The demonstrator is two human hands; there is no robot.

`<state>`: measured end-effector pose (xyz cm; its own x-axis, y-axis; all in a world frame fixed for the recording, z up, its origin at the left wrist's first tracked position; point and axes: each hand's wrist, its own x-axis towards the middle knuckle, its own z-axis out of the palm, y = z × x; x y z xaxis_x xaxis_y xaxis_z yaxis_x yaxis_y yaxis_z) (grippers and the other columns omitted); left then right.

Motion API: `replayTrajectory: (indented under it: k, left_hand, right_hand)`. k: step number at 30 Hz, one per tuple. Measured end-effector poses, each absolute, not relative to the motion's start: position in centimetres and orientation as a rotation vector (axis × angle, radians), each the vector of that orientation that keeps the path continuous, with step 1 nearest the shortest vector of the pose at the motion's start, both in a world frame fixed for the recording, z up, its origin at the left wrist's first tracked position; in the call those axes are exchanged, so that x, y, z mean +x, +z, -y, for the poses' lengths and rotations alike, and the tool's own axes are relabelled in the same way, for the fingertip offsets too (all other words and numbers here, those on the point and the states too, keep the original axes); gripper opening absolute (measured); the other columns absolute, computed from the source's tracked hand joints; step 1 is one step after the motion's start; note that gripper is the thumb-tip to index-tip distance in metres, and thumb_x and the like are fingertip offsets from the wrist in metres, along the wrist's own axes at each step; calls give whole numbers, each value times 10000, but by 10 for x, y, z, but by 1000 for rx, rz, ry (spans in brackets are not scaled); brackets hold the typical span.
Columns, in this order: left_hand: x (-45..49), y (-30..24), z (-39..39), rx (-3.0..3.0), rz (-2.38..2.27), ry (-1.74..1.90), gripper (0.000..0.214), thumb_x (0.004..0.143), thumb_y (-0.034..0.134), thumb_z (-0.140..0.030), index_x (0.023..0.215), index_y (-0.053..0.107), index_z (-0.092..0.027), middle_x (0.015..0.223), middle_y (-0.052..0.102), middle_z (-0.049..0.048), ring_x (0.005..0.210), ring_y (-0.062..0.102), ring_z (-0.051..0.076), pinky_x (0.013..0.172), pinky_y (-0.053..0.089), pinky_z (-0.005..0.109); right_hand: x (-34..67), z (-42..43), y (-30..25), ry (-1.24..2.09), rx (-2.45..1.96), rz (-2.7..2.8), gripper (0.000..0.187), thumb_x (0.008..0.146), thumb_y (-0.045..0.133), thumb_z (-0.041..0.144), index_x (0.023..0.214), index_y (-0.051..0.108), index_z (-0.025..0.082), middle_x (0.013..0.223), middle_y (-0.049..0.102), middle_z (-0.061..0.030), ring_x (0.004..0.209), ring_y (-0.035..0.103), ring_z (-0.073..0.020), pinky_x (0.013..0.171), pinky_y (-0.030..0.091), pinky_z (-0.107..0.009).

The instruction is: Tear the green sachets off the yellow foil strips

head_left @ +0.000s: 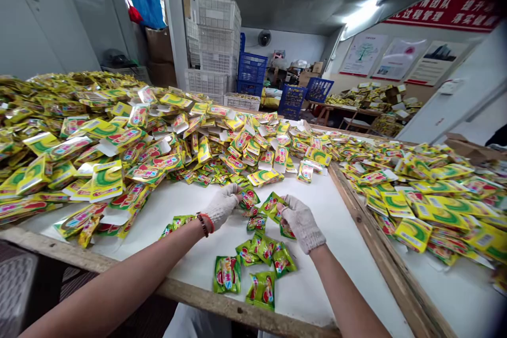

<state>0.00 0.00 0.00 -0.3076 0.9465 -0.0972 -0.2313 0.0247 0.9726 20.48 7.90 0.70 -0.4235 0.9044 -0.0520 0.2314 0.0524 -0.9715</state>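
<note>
Both my hands wear white knit gloves. My left hand [222, 205] is closed on a small green sachet [249, 199] at the near edge of the pile. My right hand [301, 222] grips another green sachet [271, 205] just beside it. Several loose green sachets [261, 253] lie on the white table top [340, 253] between my forearms. A red bracelet sits on my left wrist. A big heap of flat yellow cartons [106, 142] rises to the left and behind my hands.
A wooden rail [368, 222] divides this table from a second one on the right, covered with more yellow cartons [431, 195]. White crates [216, 37] and blue crates [251, 71] are stacked at the back. A wooden front edge [222, 306] runs near me.
</note>
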Motion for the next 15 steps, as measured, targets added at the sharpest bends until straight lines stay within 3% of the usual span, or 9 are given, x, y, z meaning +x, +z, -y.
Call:
replayTrajectory:
  k: [3,5,8,10,13,15]
  left_hand:
    - [-16,6,-4,852,-1438,1573,202,708,589,-209,897,529,-168,698,616,-1,580,613,125,511,539,245]
    - [-26,12,-7,840,-1511,1652,182,714,552,-208,891,525,-172,650,589,-23,532,578,102,466,495,202]
    - [-30,16,-8,843,-1545,1672,171,715,548,-208,881,531,-172,632,570,-33,509,558,92,447,467,185]
    - [-22,12,-4,906,-1542,1605,180,696,580,-196,872,555,-161,660,595,-16,529,577,104,463,480,200]
    - [1,0,2,1191,-1480,1398,149,692,582,-164,841,588,-151,697,604,-3,582,584,108,515,490,205]
    - [13,-4,4,1388,-1443,1276,112,711,567,-160,820,593,-150,709,590,-6,617,568,101,553,482,197]
  right_hand:
    - [210,-84,7,1391,-1217,1860,274,730,562,412,897,602,199,481,480,71,374,413,-98,370,326,-204]
    - [214,-88,7,1281,-1238,1962,255,745,535,407,864,620,199,514,508,48,424,461,-118,413,376,-227]
    - [216,-88,7,775,-1190,2047,250,730,561,391,850,662,196,800,638,-47,724,600,-188,662,495,-305]
    - [213,-85,7,600,-1106,2041,279,749,568,408,888,673,191,966,644,-88,873,607,-218,799,492,-340]
    - [204,-75,3,885,-982,2065,356,797,544,449,1004,642,176,956,661,-85,819,620,-201,759,507,-322]
    - [197,-70,-1,1031,-954,2135,297,786,562,435,926,632,183,835,662,-48,736,607,-182,675,499,-296]
